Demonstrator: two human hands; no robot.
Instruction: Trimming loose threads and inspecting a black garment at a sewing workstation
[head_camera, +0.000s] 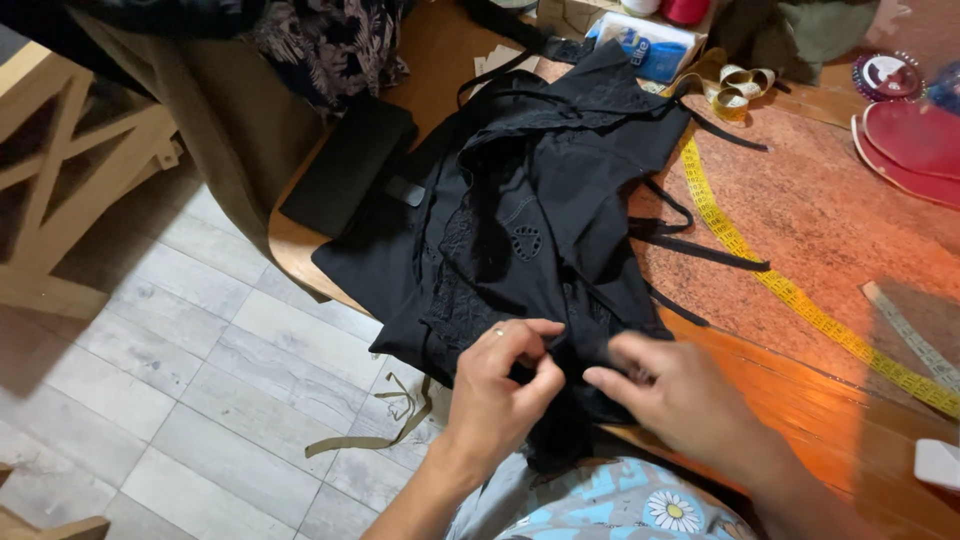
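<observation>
Black garment (520, 230) sprawls mid-surface, unfolded. Left hand (500, 385) has its grip pinching the hem at 6 o'clock; right hand (675, 390) presses alongside, fingers loose. Yellow tape measure (790, 290) lies at 3 o'clock, untouched.

Yellow tape measure (760, 270) on orange table (850, 220), black pouch (350, 165) at edge, olive strip (385, 425) on floor, poss. tissue pack (650, 45).
</observation>
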